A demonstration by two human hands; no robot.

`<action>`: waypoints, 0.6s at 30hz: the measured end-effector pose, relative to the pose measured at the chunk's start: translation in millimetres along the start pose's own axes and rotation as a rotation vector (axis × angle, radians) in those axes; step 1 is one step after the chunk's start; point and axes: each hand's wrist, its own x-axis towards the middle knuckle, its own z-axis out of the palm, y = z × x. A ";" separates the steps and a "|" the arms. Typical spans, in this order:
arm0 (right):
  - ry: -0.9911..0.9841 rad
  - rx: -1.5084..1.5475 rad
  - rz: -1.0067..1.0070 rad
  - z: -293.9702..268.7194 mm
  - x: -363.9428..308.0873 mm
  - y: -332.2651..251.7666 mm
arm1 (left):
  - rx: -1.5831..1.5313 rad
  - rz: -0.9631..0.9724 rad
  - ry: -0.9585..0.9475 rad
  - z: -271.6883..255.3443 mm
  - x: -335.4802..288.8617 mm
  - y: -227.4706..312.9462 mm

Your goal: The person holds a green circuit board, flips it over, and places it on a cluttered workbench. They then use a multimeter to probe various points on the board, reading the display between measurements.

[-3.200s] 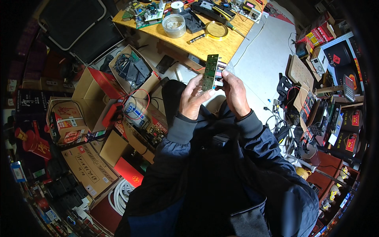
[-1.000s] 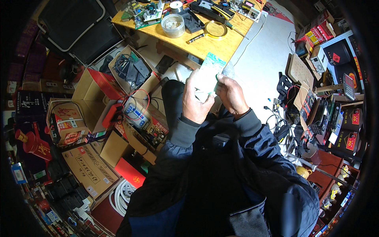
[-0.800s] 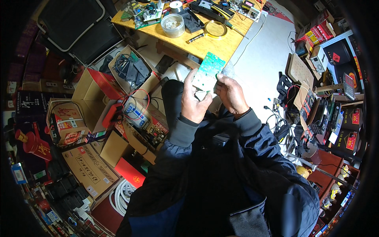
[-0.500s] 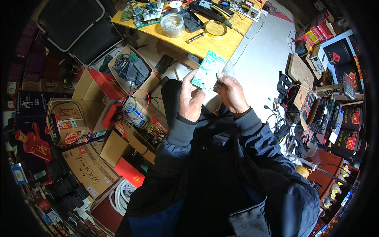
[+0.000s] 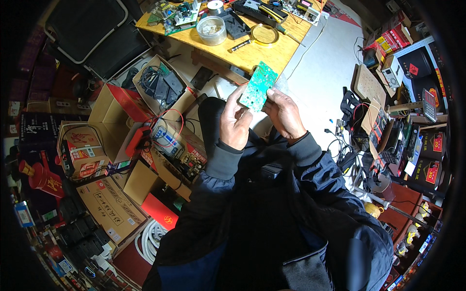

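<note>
A green circuit board (image 5: 258,87) is held up between my two hands, its soldered side facing me and its long side tilted to the right. My left hand (image 5: 235,121) grips the board's left and lower edge, with the thumb near the bottom corner. My right hand (image 5: 285,115) pinches the right edge, thumb on the face and the other fingers tucked behind. Whatever parts sit on the board's far side are hidden. Beyond the board is the near edge of a yellow wooden table (image 5: 242,57).
On the table lie a magnifying glass (image 5: 265,35), a round clear tub (image 5: 211,30), a solder spool (image 5: 215,7), a screwdriver (image 5: 292,36) and other circuit boards (image 5: 177,18). Open cardboard boxes (image 5: 104,119) crowd the left. Cables (image 5: 343,150) lie on the floor at right. A black chair (image 5: 92,34) stands far left.
The circuit board has tilted slightly in my hands, so the bright glare on its face is gone and the green shows evenly. Both hands stay almost in place.
</note>
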 end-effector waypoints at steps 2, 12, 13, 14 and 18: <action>0.001 0.000 0.020 -1.4 1.3 0.7 | 0.049 0.014 0.011 1.2 -0.9 -0.3; 0.024 0.015 0.022 2.1 -1.5 -0.3 | 0.135 0.008 0.028 4.6 -3.5 2.4; 0.023 0.016 0.022 2.3 -1.7 -0.3 | 0.136 0.014 0.027 4.8 -3.9 2.9; 0.023 0.018 0.022 2.3 -1.8 -0.2 | 0.140 0.014 0.028 5.0 -4.3 3.4; 0.014 0.027 0.019 1.3 -1.6 0.0 | 0.071 0.001 0.051 7.1 -4.8 4.1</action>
